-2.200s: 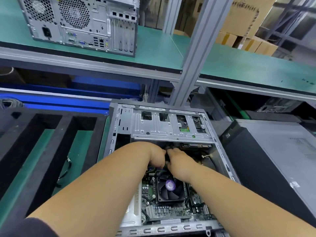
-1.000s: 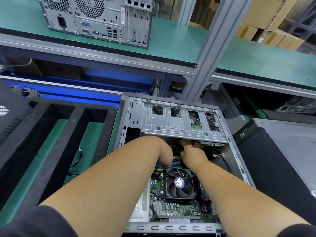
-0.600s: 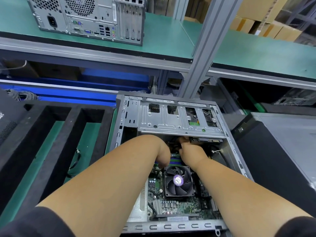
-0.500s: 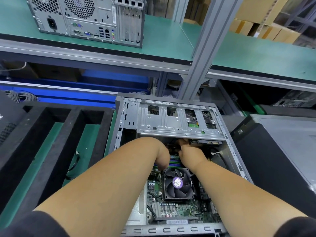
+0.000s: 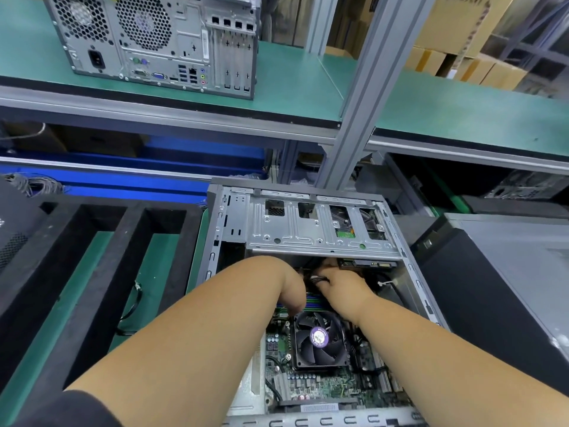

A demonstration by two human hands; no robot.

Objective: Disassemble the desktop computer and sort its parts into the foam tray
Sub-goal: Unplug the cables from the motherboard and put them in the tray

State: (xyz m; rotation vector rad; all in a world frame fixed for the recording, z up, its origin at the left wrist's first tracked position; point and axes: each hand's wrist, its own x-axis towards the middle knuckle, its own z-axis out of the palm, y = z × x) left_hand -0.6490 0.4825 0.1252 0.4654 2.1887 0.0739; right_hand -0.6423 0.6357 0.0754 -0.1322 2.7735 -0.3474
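Right hand has its grip closed on a cable bundle beneath the drive cage. Left hand grip state cannot be told. The open computer case lies beside the foam tray, which is at the table's left.

The scene was recorded from a single wide-angle camera worn on the head, aimed forward and steeply downward. No second view was supplied, so no part of the scene was shared between views. The open desktop case was seen from above at close range, at lower centre, with both forearms entering from the bottom edge. The foam tray was caught at the left edge and a dark panel at the right. Farther off, across the top of the frame, a green shelf and a second computer tower were taken in. Straight edges were bent toward the borders by the lens.
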